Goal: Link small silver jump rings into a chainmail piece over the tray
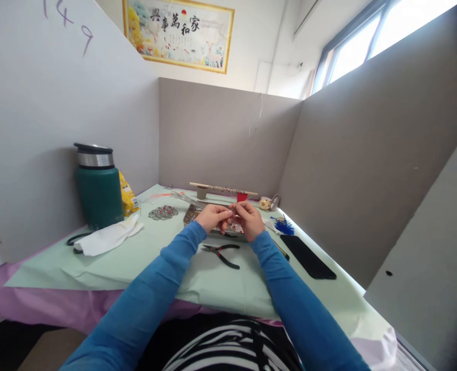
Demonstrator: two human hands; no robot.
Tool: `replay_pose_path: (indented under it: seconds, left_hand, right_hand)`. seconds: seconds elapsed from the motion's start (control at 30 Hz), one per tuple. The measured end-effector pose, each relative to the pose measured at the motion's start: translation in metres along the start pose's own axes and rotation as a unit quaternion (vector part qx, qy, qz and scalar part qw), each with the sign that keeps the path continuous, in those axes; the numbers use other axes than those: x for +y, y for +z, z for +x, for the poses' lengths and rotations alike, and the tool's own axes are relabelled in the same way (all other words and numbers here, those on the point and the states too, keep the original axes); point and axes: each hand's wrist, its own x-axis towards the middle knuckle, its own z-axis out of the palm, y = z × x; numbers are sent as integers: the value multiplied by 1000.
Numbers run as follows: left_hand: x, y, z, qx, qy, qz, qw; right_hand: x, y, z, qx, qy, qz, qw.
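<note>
grey upright partition panels [228, 134] are enclosing a table covered in pale green sheeting [154, 273]; a gold-framed picture with black characters [178, 33] is hanging on the wall beyond; a person in long blue sleeves [147, 291] is reaching both arms forward over the table; at the far left a dark green flask with a steel neck and black lid [99, 190] is standing in front of a yellow packet [128, 195]; a flat black slab [308, 256] is lying to the right; a crumpled white cloth [108, 237] is partly covering black handle loops [77, 240]; a shallow metal tray of small beads [189, 215] is sitting beneath the hands; the left hand [214, 217] and the right hand [249, 219] are meeting above it, thumb and fingertips of each pinching closed on a tiny piece [233, 211], its shape being too small to tell; black-handled pliers [216, 250] are lying just in front of the tray, tips pointing left; a pale beaded rod [224, 189] is lying behind it; a heap of silvery loops with red beads [163, 212] is resting to its left; a blue tuft [283, 225] is lying to its right
</note>
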Motion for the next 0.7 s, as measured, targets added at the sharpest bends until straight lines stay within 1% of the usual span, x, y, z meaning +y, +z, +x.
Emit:
replay_pose_path:
  seconds: [0.13,0.23,0.3,0.37,0.43,0.47,0.53,0.6,0.63,0.7]
  left_hand:
    - [0,4,2,77,0,-37,996]
    - [2,6,3,128,-5,-76,989]
    - [2,7,4,156,-11,-103,982]
    - [1,6,5,173,-22,-128,976]
    - [1,4,5,168,-39,-152,973]
    - [1,3,5,157,-49,-163,973]
    - [2,0,4,131,-61,-177,974]
    - [3,-2,3,117,-58,-176,976]
    - [4,-2,2,119,-51,-170,977]
    - [5,-2,1,142,-38,-153,977]
  right_hand:
    - [10,12,-1,101,-17,2,995]
    - [17,20,-3,153,-68,-60,984]
    - [18,23,-5,154,-133,-137,970]
    - [17,24,-7,127,-200,-210,948]
    - [16,24,-9,99,-242,-250,932]
    - [15,24,-9,94,-249,-256,929]
    - [15,22,-8,103,-238,-251,933]
    - [16,20,-7,116,-199,-233,945]
    - [17,19,-6,120,-173,-219,953]
    - [19,18,-4,124,-126,-190,966]
